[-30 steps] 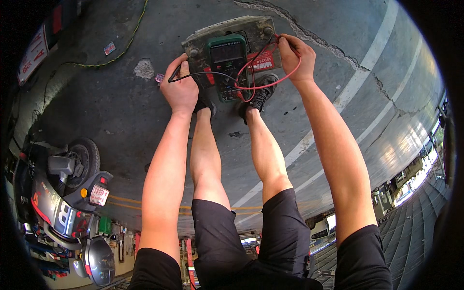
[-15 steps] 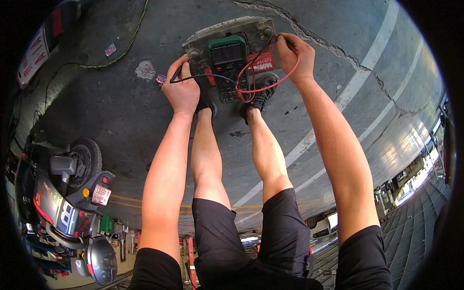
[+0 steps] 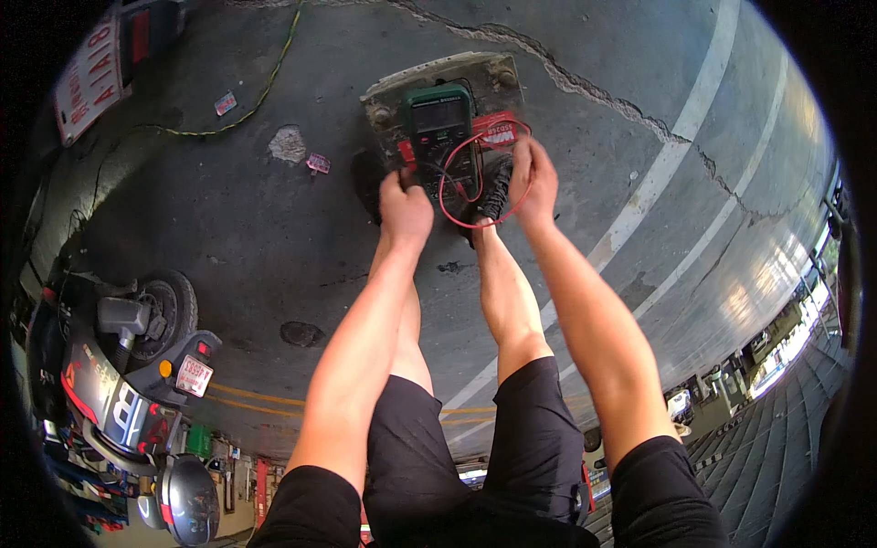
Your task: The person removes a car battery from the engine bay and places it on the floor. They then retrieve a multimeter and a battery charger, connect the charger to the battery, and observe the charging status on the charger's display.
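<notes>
A battery (image 3: 493, 84) with dusty top, corner terminals and a red label stands on the floor between my shoes. Leaning on its near side is a green-and-black multimeter (image 3: 440, 128), its screen dark. My left hand (image 3: 406, 215) is closed beside the meter's lower left, on the black test probe (image 3: 407, 173), mostly hidden by the fingers. From the meter a red test lead (image 3: 441, 196) loops across to my right hand (image 3: 536, 187), which is closed on its probe end, right of the battery. Both hands are apart from the terminals.
A scooter (image 3: 128, 393) is parked at the left. A yellow-green cable (image 3: 265, 96) runs over the floor at the upper left, near a small packet (image 3: 317, 163). Cracks (image 3: 566, 78) and white painted lines (image 3: 662, 173) cross the concrete.
Both hands have drawn back toward me from the battery's two terminals and come closer together. The red lead's loop now hangs lower, in front of my right shoe.
</notes>
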Demonstrator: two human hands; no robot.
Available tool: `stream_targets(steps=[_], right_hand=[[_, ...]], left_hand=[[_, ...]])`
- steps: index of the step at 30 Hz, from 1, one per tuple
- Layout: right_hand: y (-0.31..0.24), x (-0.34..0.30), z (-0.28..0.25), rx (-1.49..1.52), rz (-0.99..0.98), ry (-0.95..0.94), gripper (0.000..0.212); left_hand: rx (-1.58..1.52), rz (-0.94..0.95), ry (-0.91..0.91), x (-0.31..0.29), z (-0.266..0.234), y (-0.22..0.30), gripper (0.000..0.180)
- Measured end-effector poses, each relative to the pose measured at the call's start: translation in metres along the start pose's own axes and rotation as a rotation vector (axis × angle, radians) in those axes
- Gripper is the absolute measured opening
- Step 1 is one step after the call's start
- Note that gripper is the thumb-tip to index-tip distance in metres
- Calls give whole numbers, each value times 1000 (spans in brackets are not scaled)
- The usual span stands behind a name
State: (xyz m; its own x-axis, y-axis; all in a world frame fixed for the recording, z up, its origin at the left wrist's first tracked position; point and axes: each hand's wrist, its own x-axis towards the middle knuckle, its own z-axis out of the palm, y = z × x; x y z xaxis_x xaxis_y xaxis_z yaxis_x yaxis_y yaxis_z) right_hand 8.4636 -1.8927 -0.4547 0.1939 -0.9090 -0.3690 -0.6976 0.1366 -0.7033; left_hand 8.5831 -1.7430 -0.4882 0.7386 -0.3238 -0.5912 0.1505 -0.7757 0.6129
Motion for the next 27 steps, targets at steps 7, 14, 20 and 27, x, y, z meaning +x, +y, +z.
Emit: stream_targets(steps=[7,14,20,27], right_hand=[[26,-22,35,292,255,-92,51],[-82,-108,-59,352,200,-586,28],[-172,-195,-145,-373,-643,-907,25],[-251,-358,-122,-916,-673,-1398,26]], left_hand=[[-471,-91,-327,-7,20,49,32],[-453,-1,-404,-111,-132,90,30],[-1608,-41,-132,-306,-240,74,53],[-2298,72,92,-496,-323,-3,56]])
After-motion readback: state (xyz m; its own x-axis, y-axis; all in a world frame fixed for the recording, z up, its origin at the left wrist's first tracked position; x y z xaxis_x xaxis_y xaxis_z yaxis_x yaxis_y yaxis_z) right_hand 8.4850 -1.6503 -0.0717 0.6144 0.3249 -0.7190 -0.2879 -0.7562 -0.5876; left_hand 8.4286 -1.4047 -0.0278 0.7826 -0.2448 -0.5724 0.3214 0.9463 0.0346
